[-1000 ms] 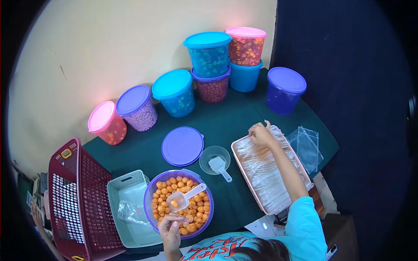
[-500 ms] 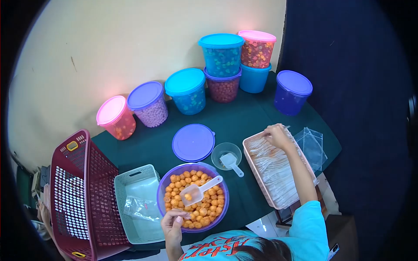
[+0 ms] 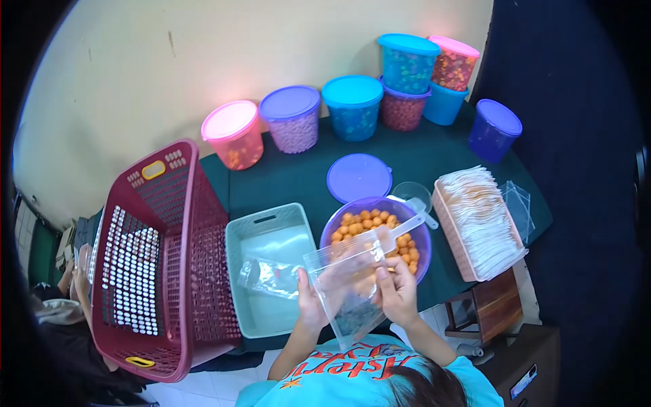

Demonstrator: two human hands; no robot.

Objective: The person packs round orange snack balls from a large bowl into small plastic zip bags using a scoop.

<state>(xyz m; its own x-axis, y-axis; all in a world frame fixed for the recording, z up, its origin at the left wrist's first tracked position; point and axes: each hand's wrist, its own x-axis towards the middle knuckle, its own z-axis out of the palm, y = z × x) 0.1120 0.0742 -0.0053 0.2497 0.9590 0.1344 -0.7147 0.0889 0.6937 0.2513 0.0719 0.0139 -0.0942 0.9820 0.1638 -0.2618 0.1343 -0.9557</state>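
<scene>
A clear plastic zip bag (image 3: 346, 298) is stretched between my two hands, in front of the purple tub and partly over it. My left hand (image 3: 312, 308) is closed on the bag's left edge. On its right side, my right hand (image 3: 398, 293) pinches the bag between thumb and fingers. Round orange snack balls (image 3: 366, 220) fill the purple tub (image 3: 425, 251) behind the bag. A white scoop (image 3: 405, 227) lies on the snack balls, its bowl partly hidden by the bag.
Left of the tub stands a pale green basket (image 3: 234, 278) holding a clear packet (image 3: 268, 275), beside a maroon laundry basket (image 3: 183, 285). A pink basket (image 3: 461, 254) of white packets (image 3: 481, 210) stands right. Lidded tubs (image 3: 352, 112) line the back. Another person's hand (image 3: 80, 278) shows far left.
My right hand has come from the pink basket to the front of the tub, and a clear bag is now between both hands. The view has shifted, so the table things appear farther right.
</scene>
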